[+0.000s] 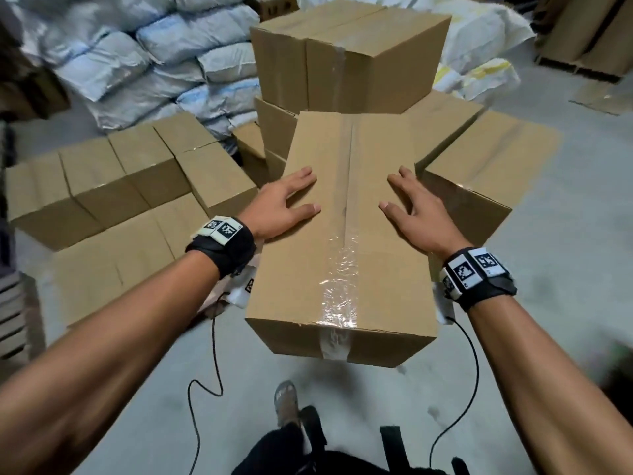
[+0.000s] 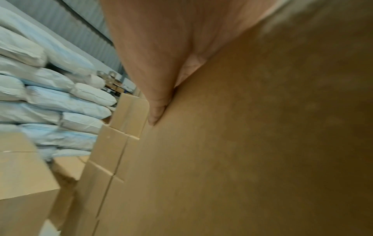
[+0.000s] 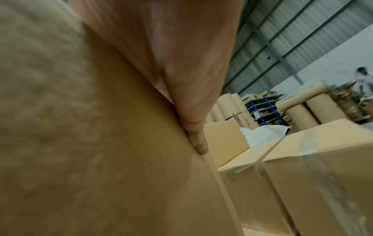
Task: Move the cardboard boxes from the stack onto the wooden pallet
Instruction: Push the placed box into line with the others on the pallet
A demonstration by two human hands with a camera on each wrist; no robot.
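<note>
I hold a taped brown cardboard box (image 1: 342, 234) off the floor, clamped between both hands. My left hand (image 1: 284, 204) presses its left side, thumb and forefinger lying on the top. My right hand (image 1: 414, 207) mirrors it on the right side. The left wrist view shows straight fingers (image 2: 157, 111) flat against the box wall (image 2: 262, 143). In the right wrist view a finger (image 3: 197, 140) lies flat along the box (image 3: 101, 159). The stack of boxes (image 1: 349, 53) stands just beyond it. A low layer of boxes (image 1: 120, 186) lies to the left, beside wooden slats (image 1: 17, 313).
Another box (image 1: 486, 173) sits low at the right of the stack. Pale sacks (image 1: 154, 63) are piled at the back left. Grey floor (image 1: 565, 269) opens to the right. Cables hang from my wrists above my foot (image 1: 286, 402). A distant person (image 3: 363, 83) stands near brown paper rolls (image 3: 302, 111).
</note>
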